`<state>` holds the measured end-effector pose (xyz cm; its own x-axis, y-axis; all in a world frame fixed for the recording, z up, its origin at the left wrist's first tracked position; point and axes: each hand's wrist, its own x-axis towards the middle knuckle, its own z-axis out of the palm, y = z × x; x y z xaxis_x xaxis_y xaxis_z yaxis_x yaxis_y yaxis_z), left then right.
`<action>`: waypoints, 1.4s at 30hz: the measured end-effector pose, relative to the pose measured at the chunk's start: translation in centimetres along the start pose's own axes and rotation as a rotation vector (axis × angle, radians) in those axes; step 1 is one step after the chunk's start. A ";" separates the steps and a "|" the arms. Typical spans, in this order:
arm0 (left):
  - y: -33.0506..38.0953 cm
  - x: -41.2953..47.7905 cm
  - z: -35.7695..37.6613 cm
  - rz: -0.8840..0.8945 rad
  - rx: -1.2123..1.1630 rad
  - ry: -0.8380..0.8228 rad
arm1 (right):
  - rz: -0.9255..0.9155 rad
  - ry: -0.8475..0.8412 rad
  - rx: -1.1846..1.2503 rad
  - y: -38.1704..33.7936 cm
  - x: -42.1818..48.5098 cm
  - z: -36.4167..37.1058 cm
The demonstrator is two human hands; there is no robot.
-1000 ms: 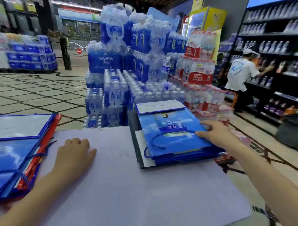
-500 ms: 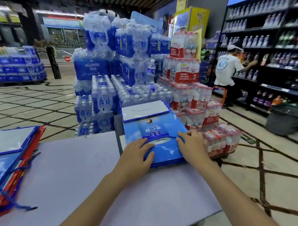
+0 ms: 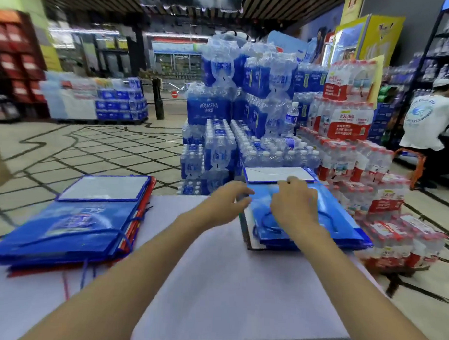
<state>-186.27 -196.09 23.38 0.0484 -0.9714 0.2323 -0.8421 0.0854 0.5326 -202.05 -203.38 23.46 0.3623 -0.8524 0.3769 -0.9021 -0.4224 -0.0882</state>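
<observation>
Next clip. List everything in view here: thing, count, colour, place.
Table: one, pale lilac, foreground.
Right bag stack: one, blue, table's right side, under both hands.
Left bag stack: one, blue over red, table's left side.
Blue water packs: many, stacked behind the table.
Red-labelled water packs: many, right of the blue ones.
Loose bottle: one, clear, blue label, upright on the blue packs.
Person: one, white shirt, far right.
Left hand: at the right stack's left edge; grip blurred.
Right hand: on top of that stack; grip blurred.
</observation>
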 end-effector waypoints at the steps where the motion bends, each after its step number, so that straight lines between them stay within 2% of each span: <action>1: -1.3 -1.2 -2.1 -0.028 0.018 0.094 | -0.074 0.042 0.084 -2.9 -0.4 0.2; 2: -2.9 -2.5 -4.2 -0.070 0.019 0.198 | -0.130 0.053 0.202 -5.9 -0.9 0.3; 4: -6.4 -5.9 -8.1 -0.198 -0.004 0.437 | -0.185 -0.026 0.498 -11.8 -2.3 0.4; 7: -12.9 -11.8 -12.4 -0.478 0.090 0.671 | -0.182 -0.271 0.790 -19.6 -4.5 0.4; 9: -17.2 -15.7 -14.1 -0.678 0.179 0.681 | -0.166 -0.391 0.842 -23.8 -5.7 1.6; 12: -21.2 -20.7 -14.6 -0.941 0.322 0.563 | -0.141 -0.484 0.855 -28.2 -7.5 3.8; 14: -22.8 -22.8 -14.0 -1.038 0.390 0.477 | -0.123 -0.486 0.809 -29.6 -8.3 4.8; 17: -23.9 -24.0 -13.8 -1.138 0.378 0.511 | -0.076 -0.457 0.737 -30.5 -8.4 5.4; 21: -23.8 -23.7 -14.0 -1.061 0.432 0.583 | 0.008 -0.523 0.766 -31.0 -7.5 6.2; 26: -23.3 -23.4 -14.9 -0.955 0.219 0.823 | 0.294 -0.548 1.293 -30.8 -5.9 6.1; 30: -21.4 -22.3 -15.0 -0.826 0.126 0.948 | 0.344 -0.561 1.516 -29.8 -4.6 4.5; 33: -18.8 -20.2 -14.5 -0.739 0.066 0.983 | 0.245 -0.462 1.485 -27.2 -3.2 2.7; 37: -16.1 -16.5 -12.5 -0.609 0.015 0.932 | 0.168 -0.321 1.430 -21.9 -1.0 1.1; 39: -15.2 -14.6 -10.8 -0.574 0.006 0.850 | 0.153 -0.270 1.282 -18.9 0.0 1.1; 42: -14.3 -12.1 -7.7 -0.572 0.107 0.627 | 0.125 -0.253 0.921 -14.5 0.9 2.0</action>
<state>-170.65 -183.83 19.21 0.7434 -0.5540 0.3748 -0.6418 -0.4328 0.6331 -188.17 -198.68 23.23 0.4128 -0.9035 0.1151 -0.4385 -0.3079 -0.8443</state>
